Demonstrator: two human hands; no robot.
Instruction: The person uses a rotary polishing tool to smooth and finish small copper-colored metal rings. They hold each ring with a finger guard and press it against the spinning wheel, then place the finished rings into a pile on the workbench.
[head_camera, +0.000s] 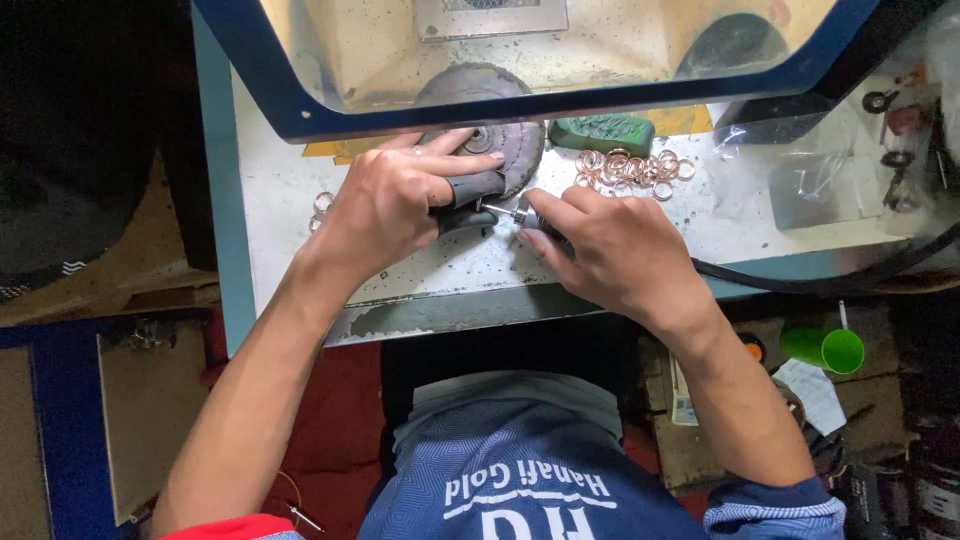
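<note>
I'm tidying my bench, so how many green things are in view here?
2. A dark green block lies on the white bench top just beyond the heap of copper-coloured rings. A bright green cup sits lower right, below the bench edge. Others may be hidden.

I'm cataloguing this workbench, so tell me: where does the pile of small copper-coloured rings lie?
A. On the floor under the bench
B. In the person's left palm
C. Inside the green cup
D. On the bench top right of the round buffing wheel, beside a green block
D: the rings lie loose on the white bench top, right of the buffing wheel and just below the green block.
</note>
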